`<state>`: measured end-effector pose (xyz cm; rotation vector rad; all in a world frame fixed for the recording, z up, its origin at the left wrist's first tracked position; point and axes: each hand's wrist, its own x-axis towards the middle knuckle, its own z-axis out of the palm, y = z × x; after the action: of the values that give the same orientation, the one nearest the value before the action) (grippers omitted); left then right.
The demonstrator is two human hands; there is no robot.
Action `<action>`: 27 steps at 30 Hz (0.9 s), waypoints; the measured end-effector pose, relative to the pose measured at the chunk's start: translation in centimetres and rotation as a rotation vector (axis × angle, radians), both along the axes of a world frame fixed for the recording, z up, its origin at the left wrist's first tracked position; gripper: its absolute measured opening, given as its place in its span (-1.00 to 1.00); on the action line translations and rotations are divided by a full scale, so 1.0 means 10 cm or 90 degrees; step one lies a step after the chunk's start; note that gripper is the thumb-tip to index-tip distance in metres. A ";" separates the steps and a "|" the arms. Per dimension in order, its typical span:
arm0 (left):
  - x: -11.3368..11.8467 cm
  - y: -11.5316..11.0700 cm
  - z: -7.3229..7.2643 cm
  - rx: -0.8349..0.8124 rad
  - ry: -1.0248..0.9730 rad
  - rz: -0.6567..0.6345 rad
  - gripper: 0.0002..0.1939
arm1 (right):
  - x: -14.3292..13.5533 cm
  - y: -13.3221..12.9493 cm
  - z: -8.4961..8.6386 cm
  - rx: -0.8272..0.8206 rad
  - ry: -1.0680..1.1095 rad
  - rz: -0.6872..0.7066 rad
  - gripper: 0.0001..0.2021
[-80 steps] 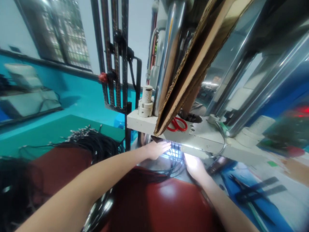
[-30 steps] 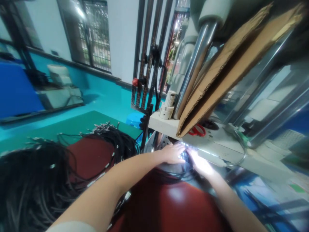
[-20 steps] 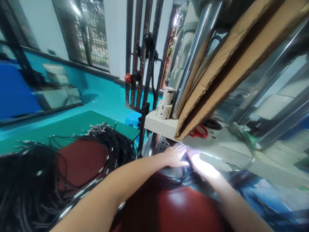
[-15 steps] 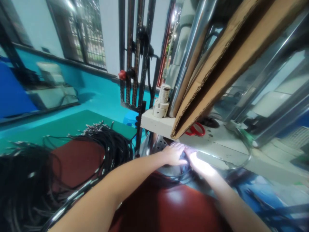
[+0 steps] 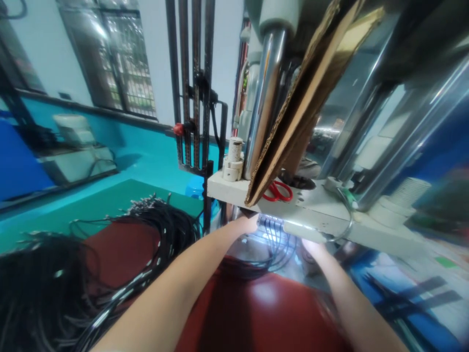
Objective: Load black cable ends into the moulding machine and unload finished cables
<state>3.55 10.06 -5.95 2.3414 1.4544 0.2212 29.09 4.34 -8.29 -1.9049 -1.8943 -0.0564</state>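
Note:
Under the machine's pale plate (image 5: 300, 215), several thin dark cables (image 5: 273, 239) run from a brightly lit metal part and loop down toward a red surface (image 5: 264, 303). My left hand (image 5: 251, 223) is at the left of these cables, its fingers hidden beneath the plate. To their right, my right hand (image 5: 311, 246) also reaches under the plate edge, and its fingers cannot be made out. Whether either one holds anything is not visible.
Red-handled scissors (image 5: 278, 191) and folded cardboard (image 5: 289, 117) rest on the plate between metal columns (image 5: 266, 98). Bundled black cables (image 5: 164, 230) lie at the left on a green surface (image 5: 128, 188). A slotted black frame (image 5: 194, 98) stands behind.
My hands have moved apart, left hand to the left and right hand to the right, both now mostly under the plate. The cables between them are exposed. The camera view has shifted.

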 end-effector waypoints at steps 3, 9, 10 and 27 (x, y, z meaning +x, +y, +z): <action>0.00 -0.02 -0.03 0.008 0.004 0.003 -0.58 | 0.03 0.02 -0.07 -0.019 -0.013 -0.022 -0.74; -0.01 -0.06 -0.11 -0.012 0.009 0.020 -0.55 | 0.01 0.05 -0.15 -0.014 -0.034 -0.019 -0.75; -0.01 -0.06 -0.11 -0.010 0.008 0.018 -0.54 | 0.01 0.05 -0.15 -0.011 -0.035 -0.019 -0.75; -1.07 -1.76 0.74 0.051 -0.095 -0.292 -0.51 | -0.05 -1.83 0.27 0.093 0.095 0.083 -0.73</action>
<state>-7.11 -7.50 1.48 2.5816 0.8240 0.3231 28.57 -13.98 -5.62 -1.6403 -1.8551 -0.0121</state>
